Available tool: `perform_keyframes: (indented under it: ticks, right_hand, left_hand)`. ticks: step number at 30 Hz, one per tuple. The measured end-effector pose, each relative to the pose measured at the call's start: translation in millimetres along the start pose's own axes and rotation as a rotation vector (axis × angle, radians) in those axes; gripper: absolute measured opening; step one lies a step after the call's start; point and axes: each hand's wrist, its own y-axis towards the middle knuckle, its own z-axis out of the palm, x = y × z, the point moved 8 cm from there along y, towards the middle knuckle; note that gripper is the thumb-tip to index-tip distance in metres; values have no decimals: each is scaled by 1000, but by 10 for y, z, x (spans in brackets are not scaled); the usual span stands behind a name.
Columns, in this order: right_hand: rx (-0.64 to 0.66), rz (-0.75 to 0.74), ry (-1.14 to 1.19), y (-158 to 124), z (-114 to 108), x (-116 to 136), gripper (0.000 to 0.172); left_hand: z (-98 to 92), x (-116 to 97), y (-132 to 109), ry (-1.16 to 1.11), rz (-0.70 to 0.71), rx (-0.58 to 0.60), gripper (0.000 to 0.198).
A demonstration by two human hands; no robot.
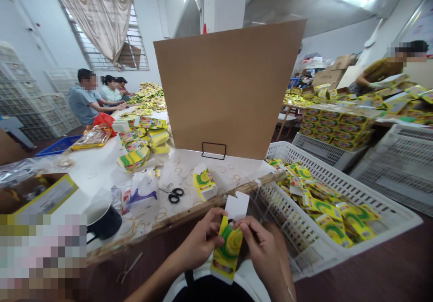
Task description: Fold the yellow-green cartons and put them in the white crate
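Observation:
Held over my lap is a yellow and green printed carton (pixel 227 252), its white top flap (pixel 237 206) standing up. My left hand (pixel 204 236) grips its left edge near the top with thumb and fingers. On the other side, my right hand (pixel 259 239) pinches the upper right edge by the opening. Something small and pale shows at the carton's mouth between my fingers; I cannot make out what it is. A stack of flat yellow cartons (pixel 204 183) lies on the table just beyond my hands.
A white crate (pixel 338 171) filled with yellow cartons stands at the right. Black-handled scissors (pixel 175 194), a dark mug (pixel 104 220) and loose rubber bands lie on the table (pixel 98 175). A brown cardboard sheet (pixel 226 90) stands upright ahead. Other people sit or stand farther off.

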Motion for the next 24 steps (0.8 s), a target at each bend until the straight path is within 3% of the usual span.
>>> perform_keyframes:
  ticks: [3, 5, 6, 8, 10, 14, 20, 24]
  right_hand:
    - [-94, 5, 23, -15, -57, -7, 18]
    - [-137, 46, 102, -32, -68, -98, 35]
    - [-143, 62, 131, -38, -63, -143, 42]
    - [-108, 50, 117, -36, -31, -174, 37]
    - [-82, -34, 35, -25, -34, -103, 27]
    - [-79, -150, -92, -5, -118, 123, 39]
    - [79, 167, -64, -14, 44, -62, 45]
    - [40, 190, -25, -39, 121, -212, 37]
  left_hand:
    - [25, -31, 11, -24, -12, 25, 78]
    - [58, -44, 13, -38, -25, 67, 84]
    - [73, -46, 13, -48, -27, 86, 81]
    - [81, -50, 13, -80, -14, 94, 67]
    - [64, -45, 18, -121, 16, 70, 55]
    - [-7, 6, 30, -54, 34, -18, 48]
    - [-71, -3, 15, 145, 22, -99, 47]
    - [-19, -28, -1, 190, 5, -52, 50]
